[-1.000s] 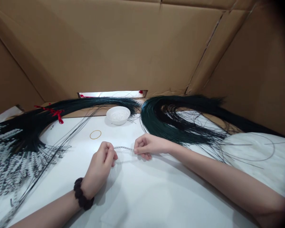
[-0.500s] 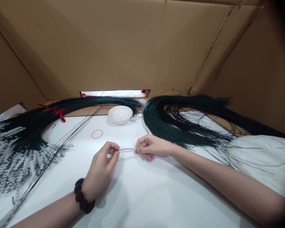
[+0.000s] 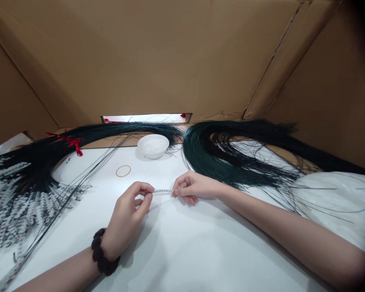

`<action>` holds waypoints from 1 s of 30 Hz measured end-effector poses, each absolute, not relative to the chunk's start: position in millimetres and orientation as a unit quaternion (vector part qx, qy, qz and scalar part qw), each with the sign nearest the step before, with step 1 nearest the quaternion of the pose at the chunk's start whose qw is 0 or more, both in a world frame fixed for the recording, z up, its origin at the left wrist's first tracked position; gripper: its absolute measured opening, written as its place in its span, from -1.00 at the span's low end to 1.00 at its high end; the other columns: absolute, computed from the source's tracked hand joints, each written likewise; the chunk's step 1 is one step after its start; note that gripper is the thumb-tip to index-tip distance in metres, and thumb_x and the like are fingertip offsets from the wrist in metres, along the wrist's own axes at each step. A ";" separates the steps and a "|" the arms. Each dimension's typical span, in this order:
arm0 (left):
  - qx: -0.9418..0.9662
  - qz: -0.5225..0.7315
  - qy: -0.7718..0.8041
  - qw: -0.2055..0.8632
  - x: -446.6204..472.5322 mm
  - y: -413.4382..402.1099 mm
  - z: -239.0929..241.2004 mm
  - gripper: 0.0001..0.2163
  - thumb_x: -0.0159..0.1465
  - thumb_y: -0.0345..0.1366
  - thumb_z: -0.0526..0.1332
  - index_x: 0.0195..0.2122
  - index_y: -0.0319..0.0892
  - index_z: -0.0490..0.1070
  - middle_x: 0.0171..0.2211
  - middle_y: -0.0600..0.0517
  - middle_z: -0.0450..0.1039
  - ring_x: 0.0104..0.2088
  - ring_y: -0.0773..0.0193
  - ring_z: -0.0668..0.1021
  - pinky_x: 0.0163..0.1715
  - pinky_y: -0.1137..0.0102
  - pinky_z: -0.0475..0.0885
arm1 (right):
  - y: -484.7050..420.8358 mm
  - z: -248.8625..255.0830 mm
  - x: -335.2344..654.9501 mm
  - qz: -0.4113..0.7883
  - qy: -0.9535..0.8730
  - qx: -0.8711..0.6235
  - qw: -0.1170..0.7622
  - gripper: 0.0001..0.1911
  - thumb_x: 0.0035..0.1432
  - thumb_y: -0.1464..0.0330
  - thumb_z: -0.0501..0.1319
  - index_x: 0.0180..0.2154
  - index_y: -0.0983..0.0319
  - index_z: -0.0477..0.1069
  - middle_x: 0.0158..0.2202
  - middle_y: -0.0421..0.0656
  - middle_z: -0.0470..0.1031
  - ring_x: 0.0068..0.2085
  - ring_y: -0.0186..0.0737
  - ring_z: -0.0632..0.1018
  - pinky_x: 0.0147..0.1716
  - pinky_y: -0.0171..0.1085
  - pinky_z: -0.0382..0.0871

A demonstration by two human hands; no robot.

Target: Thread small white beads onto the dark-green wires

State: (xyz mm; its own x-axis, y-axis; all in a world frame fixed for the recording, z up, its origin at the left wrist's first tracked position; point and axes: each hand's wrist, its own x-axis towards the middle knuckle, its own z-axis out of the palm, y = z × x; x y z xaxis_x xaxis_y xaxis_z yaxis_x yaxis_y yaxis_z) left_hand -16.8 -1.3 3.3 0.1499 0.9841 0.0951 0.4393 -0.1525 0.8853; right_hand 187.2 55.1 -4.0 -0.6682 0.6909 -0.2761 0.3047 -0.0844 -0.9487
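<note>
Between my two hands stretches a short beaded strand (image 3: 163, 190), dark with white specks, lying nearly level just above the white table. My left hand (image 3: 134, 209) pinches its left end between thumb and fingertips; a dark scrunchie (image 3: 101, 255) circles that wrist. With thumb and index finger, my right hand (image 3: 188, 188) pinches the other end, its remaining fingers curled below. Beyond the hands stands a white bowl (image 3: 153, 147) of small white pieces, too small to make out. A yellow rubber band (image 3: 123, 171) lies left of the bowl.
Dark strands (image 3: 48, 158) tied with a red ribbon (image 3: 74, 144) lie at left, their near ends covered in white-and-black pieces. Loose dark strands (image 3: 200, 156) curve at right, beside a translucent plastic bag (image 3: 337, 202). A slotted cardboard wall (image 3: 140, 61) encloses the back and sides.
The strand looks straighter between my fingers than before. Both hands keep their pinch, and the whole view has shifted slightly.
</note>
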 end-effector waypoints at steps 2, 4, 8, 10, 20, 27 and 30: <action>0.664 0.374 0.525 0.379 -17.4 -1.7 2.3 -0.92 0.17 -0.29 0.05 -0.34 -0.14 0.26 -0.36 0.07 0.29 -0.40 0.33 0.41 -0.49 0.48 0.34 | 55.8 -3.5 188.0 0.637 -0.658 -0.370 0.154 -0.83 -0.04 0.37 0.16 -0.41 0.36 0.40 -0.71 -0.29 0.32 -0.72 -0.51 0.31 -0.76 -0.50 0.15; 0.666 0.376 0.514 0.388 -17.7 -2.5 1.8 -0.92 0.18 -0.28 0.05 -0.33 -0.13 0.27 -0.35 0.07 0.30 -0.36 0.33 0.40 -0.47 0.49 0.34 | 56.9 -2.6 189.2 0.644 -0.656 -0.366 0.147 -0.83 -0.04 0.38 0.16 -0.40 0.37 0.41 -0.71 -0.29 0.31 -0.72 -0.51 0.31 -0.75 -0.50 0.16; 0.660 0.374 0.496 0.422 -17.3 -4.0 4.5 -0.90 0.19 -0.27 0.06 -0.29 -0.12 0.29 -0.36 0.07 0.31 -0.39 0.35 0.39 -0.46 0.49 0.31 | 58.9 -0.7 191.8 0.657 -0.654 -0.355 0.124 -0.84 -0.04 0.40 0.15 -0.39 0.37 0.41 -0.72 -0.30 0.30 -0.72 -0.52 0.31 -0.75 -0.51 0.18; 0.650 0.369 0.489 0.449 -16.9 -4.0 6.8 -0.88 0.19 -0.27 0.06 -0.29 -0.14 0.31 -0.38 0.07 0.31 -0.43 0.37 0.38 -0.46 0.48 0.30 | 59.4 -0.2 193.0 0.662 -0.654 -0.346 0.118 -0.85 -0.04 0.42 0.15 -0.40 0.37 0.41 -0.72 -0.31 0.30 -0.72 -0.52 0.30 -0.75 -0.51 0.18; 0.578 0.370 0.444 0.576 -17.8 2.2 4.7 -0.84 0.17 -0.27 0.10 -0.29 -0.20 0.40 -0.53 0.10 0.33 -0.50 0.40 0.35 -0.41 0.48 0.26 | 61.4 -0.5 194.9 0.687 -0.635 -0.330 0.127 -0.89 -0.05 0.44 0.13 -0.46 0.37 0.39 -0.73 -0.29 0.32 -0.72 -0.52 0.31 -0.73 -0.51 0.18; 0.507 0.357 0.444 0.646 -16.3 4.4 3.2 -0.81 0.15 -0.24 0.13 -0.30 -0.22 0.42 -0.49 0.06 0.39 -0.48 0.41 0.36 -0.40 0.48 0.26 | 63.5 -3.9 195.9 0.706 -0.616 -0.322 0.135 -0.91 -0.06 0.46 0.14 -0.47 0.37 0.39 -0.74 -0.29 0.33 -0.73 -0.52 0.30 -0.73 -0.51 0.18; 0.499 0.348 0.455 0.650 -16.3 6.0 3.3 -0.81 0.14 -0.23 0.14 -0.32 -0.23 0.43 -0.49 0.05 0.40 -0.46 0.39 0.38 -0.38 0.47 0.26 | 64.2 -5.0 196.1 0.713 -0.609 -0.317 0.142 -0.91 -0.06 0.47 0.14 -0.47 0.37 0.39 -0.75 -0.29 0.33 -0.73 -0.51 0.31 -0.73 -0.51 0.19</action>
State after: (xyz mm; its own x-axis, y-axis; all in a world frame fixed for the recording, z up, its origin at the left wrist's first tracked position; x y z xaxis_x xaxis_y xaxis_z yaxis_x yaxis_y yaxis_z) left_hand -16.3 6.0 3.3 0.3433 0.9068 -0.2446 0.0026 0.2595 0.9657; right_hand 196.1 64.2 -5.0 -0.7582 0.5893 -0.2791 0.1833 -0.2181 -0.9586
